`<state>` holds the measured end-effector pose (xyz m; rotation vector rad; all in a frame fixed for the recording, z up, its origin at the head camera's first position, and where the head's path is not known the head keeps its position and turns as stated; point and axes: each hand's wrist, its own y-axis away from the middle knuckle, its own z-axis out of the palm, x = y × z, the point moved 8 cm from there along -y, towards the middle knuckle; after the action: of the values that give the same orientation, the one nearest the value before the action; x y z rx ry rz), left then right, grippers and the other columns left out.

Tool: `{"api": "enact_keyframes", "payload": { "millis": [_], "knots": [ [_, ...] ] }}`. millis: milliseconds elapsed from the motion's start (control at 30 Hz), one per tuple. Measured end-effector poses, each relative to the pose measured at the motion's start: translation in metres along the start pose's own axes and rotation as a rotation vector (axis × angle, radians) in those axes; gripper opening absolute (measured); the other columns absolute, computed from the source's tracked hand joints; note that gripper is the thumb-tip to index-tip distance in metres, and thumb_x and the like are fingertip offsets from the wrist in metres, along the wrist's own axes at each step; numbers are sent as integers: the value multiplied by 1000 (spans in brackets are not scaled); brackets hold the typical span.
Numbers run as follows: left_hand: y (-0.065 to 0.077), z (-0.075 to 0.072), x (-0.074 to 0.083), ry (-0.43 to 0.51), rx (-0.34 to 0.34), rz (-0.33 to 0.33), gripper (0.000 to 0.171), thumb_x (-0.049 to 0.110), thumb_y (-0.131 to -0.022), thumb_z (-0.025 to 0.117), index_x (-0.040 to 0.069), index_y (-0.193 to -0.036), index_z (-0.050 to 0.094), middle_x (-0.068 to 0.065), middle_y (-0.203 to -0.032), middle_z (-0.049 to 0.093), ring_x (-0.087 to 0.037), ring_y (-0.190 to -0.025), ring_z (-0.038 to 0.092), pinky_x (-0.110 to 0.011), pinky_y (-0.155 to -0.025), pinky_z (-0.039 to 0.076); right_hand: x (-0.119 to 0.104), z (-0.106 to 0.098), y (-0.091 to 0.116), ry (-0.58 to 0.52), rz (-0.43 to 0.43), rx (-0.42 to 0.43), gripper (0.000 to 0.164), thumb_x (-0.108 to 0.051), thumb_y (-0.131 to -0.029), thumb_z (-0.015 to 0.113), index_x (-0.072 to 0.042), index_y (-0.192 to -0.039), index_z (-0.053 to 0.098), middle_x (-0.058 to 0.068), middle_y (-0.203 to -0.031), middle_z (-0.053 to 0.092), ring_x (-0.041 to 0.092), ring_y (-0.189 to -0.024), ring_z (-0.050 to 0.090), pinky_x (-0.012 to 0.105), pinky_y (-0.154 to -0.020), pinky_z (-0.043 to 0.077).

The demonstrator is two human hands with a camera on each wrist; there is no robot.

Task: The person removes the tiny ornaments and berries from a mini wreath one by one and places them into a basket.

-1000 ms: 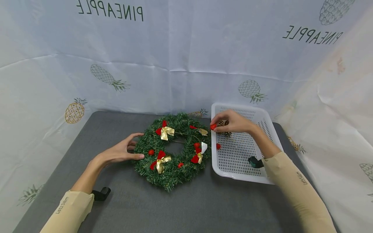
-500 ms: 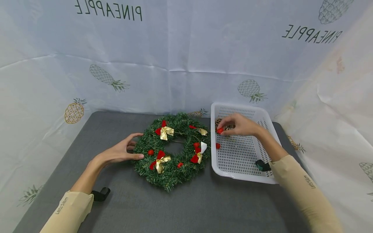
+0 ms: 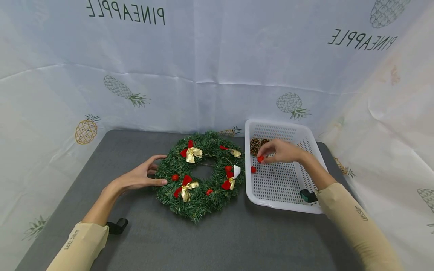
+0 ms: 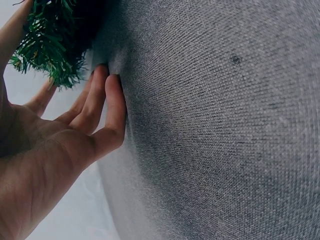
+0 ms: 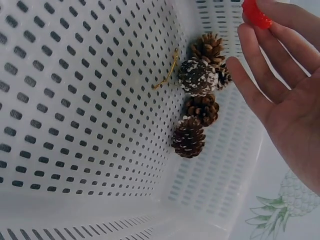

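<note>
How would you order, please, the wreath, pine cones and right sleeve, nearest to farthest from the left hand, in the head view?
1. Wreath, at the left hand.
2. Pine cones, by the basket's left wall.
3. Right sleeve, at the lower right.

A round green wreath [image 3: 210, 203] lay flat on the grey table [image 3: 203, 244], trimmed with gold-and-red bows [image 3: 194, 153] and red balls [image 3: 175, 177] — its left edge touched by the left hand [image 3: 144, 175]. A small bumpy ornament [image 3: 260, 159] — bright red — was pinched by the right hand [image 3: 283, 151], over the white basket [image 3: 288, 206].
</note>
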<state>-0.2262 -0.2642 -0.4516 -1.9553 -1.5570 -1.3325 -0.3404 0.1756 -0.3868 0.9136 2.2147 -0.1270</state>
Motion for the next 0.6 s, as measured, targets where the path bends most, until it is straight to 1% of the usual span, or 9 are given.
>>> {"api": "enact_keyframes", "payload": {
  "millis": [100,267,367,600],
  "knots": [
    [0,0,0,-2,2,5,101,39,-100,80,22,-175,14,-40,-172,23,-66,-155,33,-75,-111,49,2,3,0,-11,-2,-32,26,-5,-93,82,1,-118,78,12,-112,82,25,-104,79,31,-93,64],
    [-1,0,0,-1,3,9,101,39,-100,80,21,-175,15,-40,-172,23,-66,-155,33,-75,-111,49,8,6,0,-23,16,-70,29,-3,-93,80,5,-120,77,13,-112,81,25,-104,79,25,-91,63],
    [-1,0,0,-2,2,7,101,40,-100,80,22,-175,14,-40,-172,23,-66,-155,32,-75,-111,49,14,8,-1,-29,41,-88,28,-3,-94,80,5,-120,76,13,-113,81,25,-105,79,23,-91,63],
    [0,0,0,1,2,4,102,40,-100,80,22,-175,14,-40,-172,23,-66,-155,32,-75,-111,49,20,11,-2,-18,83,-115,27,-2,-92,80,0,-119,79,11,-112,82,22,-102,78,25,-86,63]
  ]
}}
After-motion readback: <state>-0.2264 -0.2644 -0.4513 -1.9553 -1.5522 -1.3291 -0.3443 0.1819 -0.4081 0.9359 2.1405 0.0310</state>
